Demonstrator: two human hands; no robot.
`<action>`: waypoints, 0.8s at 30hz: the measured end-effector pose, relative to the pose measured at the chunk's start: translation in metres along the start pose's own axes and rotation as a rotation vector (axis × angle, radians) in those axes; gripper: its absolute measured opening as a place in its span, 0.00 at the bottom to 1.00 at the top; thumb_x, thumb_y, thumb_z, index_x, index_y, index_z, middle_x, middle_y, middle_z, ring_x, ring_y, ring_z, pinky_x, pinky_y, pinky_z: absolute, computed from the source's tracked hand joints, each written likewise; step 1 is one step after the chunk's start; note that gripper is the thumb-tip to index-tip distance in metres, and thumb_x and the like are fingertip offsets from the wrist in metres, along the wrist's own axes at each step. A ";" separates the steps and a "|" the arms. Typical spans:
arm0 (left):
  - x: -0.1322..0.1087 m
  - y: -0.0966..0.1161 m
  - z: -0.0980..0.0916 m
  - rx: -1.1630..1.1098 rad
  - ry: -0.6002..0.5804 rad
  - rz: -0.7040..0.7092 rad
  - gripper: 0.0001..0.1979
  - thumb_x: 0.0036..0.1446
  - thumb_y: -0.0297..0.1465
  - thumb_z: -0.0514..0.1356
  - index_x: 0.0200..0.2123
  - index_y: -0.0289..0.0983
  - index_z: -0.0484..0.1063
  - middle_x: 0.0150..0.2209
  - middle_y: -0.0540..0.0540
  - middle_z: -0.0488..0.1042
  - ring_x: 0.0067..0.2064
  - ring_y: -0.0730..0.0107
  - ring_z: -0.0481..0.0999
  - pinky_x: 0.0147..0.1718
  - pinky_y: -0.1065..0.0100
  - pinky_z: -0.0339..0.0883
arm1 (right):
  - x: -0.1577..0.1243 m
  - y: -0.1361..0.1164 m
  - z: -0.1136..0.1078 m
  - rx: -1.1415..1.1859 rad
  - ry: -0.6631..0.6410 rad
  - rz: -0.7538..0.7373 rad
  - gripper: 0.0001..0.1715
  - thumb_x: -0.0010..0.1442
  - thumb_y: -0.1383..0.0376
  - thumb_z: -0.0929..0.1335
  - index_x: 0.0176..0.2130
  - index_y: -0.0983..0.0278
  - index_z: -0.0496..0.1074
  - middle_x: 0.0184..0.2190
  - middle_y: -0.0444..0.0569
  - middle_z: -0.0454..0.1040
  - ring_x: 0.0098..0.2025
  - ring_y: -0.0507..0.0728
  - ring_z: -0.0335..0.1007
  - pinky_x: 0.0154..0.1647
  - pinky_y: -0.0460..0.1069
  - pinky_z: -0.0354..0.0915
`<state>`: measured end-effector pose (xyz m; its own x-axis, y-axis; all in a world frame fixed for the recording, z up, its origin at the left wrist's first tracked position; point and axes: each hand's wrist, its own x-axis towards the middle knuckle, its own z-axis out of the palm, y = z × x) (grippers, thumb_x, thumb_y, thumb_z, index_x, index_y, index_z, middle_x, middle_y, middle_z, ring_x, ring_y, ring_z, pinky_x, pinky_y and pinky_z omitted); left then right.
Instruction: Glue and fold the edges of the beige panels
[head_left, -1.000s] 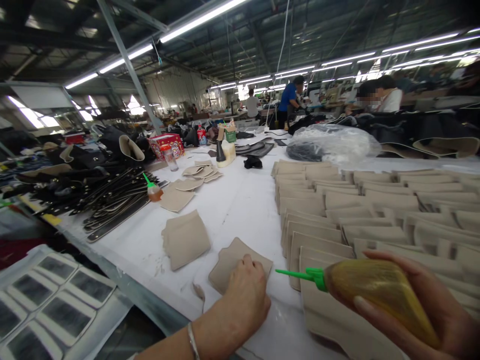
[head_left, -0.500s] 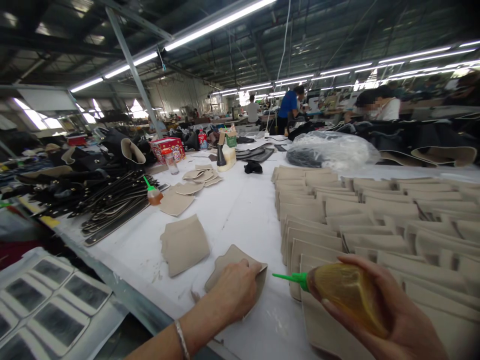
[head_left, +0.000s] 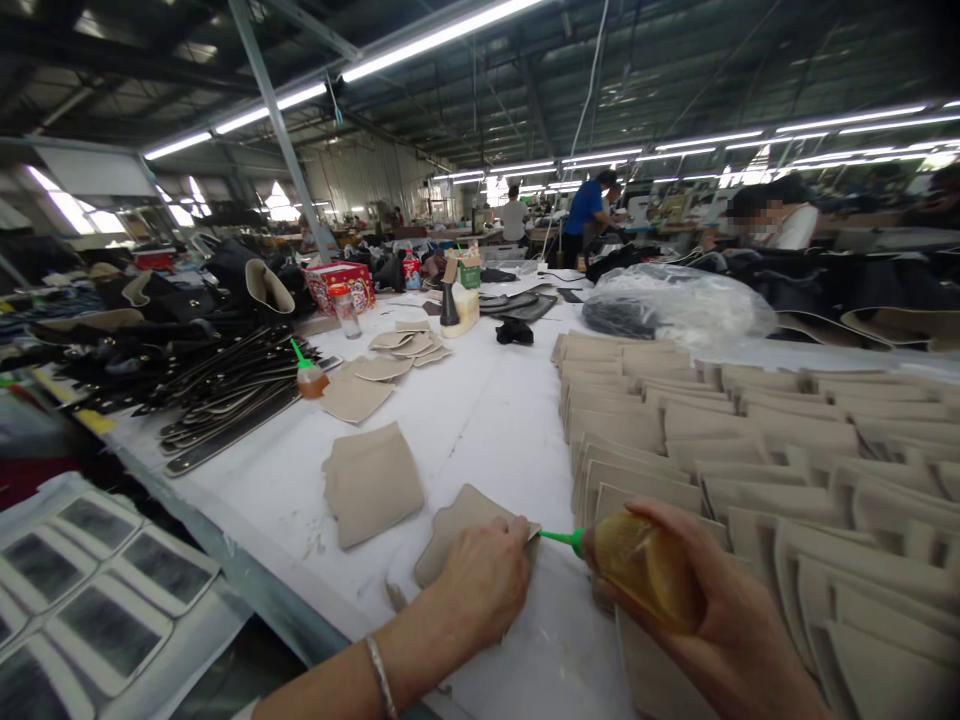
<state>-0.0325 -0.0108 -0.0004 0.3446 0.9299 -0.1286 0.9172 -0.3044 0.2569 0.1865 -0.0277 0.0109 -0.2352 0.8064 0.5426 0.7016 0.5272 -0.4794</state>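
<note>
My left hand (head_left: 484, 580) wears a bracelet on its wrist and grips the right edge of a flat beige leather-like piece (head_left: 452, 525) on the white table. The fingers are closed there and partly hide that edge. Wrapped round a squeeze bottle (head_left: 649, 570) of amber liquid is my right hand (head_left: 720, 610). The bottle lies sideways, its thin green nozzle (head_left: 559, 538) pointing left with the tip at the edge of the held piece, by my left fingertips. A second beige piece (head_left: 373, 485) lies flat to the left.
Overlapping rows of beige pieces (head_left: 697, 425) cover the right. Behind stand another green-nozzled bottle (head_left: 309, 375), a cup with a red lid (head_left: 345, 310) and a plastic-wrapped bundle (head_left: 675, 300). Black straps (head_left: 232, 400) are heaped at left. Several people work farther off.
My right hand has brought the bottle left, so its nozzle tip now meets the edge of the beige piece. My left hand keeps its grip there. The view has shifted slightly.
</note>
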 end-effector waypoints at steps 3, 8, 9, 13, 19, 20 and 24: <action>-0.002 -0.001 -0.001 0.001 0.000 0.006 0.14 0.60 0.28 0.47 0.46 0.38 0.67 0.37 0.43 0.73 0.36 0.59 0.75 0.35 0.63 0.67 | 0.000 0.003 0.002 -0.015 -0.022 -0.051 0.27 0.59 0.55 0.68 0.55 0.56 0.59 0.48 0.50 0.70 0.46 0.61 0.71 0.45 0.53 0.69; -0.004 -0.007 -0.002 -0.056 0.031 0.051 0.20 0.60 0.28 0.47 0.54 0.42 0.63 0.40 0.44 0.73 0.39 0.59 0.74 0.39 0.63 0.66 | 0.001 0.003 0.001 -0.038 -0.044 -0.056 0.25 0.59 0.56 0.68 0.54 0.55 0.59 0.47 0.49 0.71 0.44 0.60 0.72 0.43 0.51 0.71; -0.005 -0.007 -0.003 -0.067 0.030 0.057 0.20 0.59 0.28 0.48 0.55 0.43 0.63 0.40 0.45 0.73 0.39 0.60 0.74 0.39 0.63 0.66 | 0.001 0.003 0.001 -0.036 -0.033 -0.040 0.25 0.59 0.55 0.68 0.53 0.55 0.60 0.47 0.49 0.71 0.44 0.60 0.72 0.42 0.51 0.71; -0.006 -0.008 -0.008 -0.077 0.016 0.057 0.19 0.57 0.27 0.48 0.50 0.45 0.68 0.36 0.46 0.73 0.37 0.60 0.74 0.37 0.64 0.65 | 0.002 0.004 0.002 -0.035 -0.025 -0.034 0.23 0.60 0.55 0.67 0.53 0.55 0.61 0.47 0.50 0.70 0.45 0.61 0.72 0.44 0.53 0.70; -0.006 -0.006 -0.008 -0.071 0.033 0.055 0.19 0.58 0.29 0.47 0.48 0.46 0.71 0.34 0.46 0.72 0.34 0.61 0.73 0.33 0.66 0.64 | 0.002 0.007 0.000 -0.010 -0.058 0.017 0.23 0.59 0.55 0.68 0.52 0.56 0.61 0.45 0.49 0.72 0.42 0.60 0.73 0.40 0.51 0.70; -0.006 -0.006 -0.008 -0.072 0.034 0.055 0.19 0.58 0.29 0.47 0.48 0.46 0.71 0.33 0.46 0.72 0.34 0.61 0.73 0.33 0.66 0.64 | 0.002 0.007 0.001 -0.008 -0.050 0.028 0.23 0.59 0.54 0.68 0.52 0.56 0.62 0.44 0.48 0.72 0.41 0.60 0.73 0.40 0.51 0.70; -0.006 -0.006 -0.007 -0.077 0.032 0.046 0.19 0.58 0.29 0.47 0.49 0.46 0.71 0.33 0.46 0.72 0.35 0.61 0.73 0.34 0.66 0.64 | 0.000 0.009 0.003 -0.003 -0.034 0.053 0.24 0.59 0.54 0.68 0.52 0.55 0.61 0.45 0.48 0.71 0.42 0.60 0.73 0.41 0.52 0.70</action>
<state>-0.0414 -0.0132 0.0051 0.3783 0.9218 -0.0846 0.8822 -0.3313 0.3346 0.1903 -0.0220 0.0050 -0.2198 0.8419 0.4928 0.7160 0.4824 -0.5047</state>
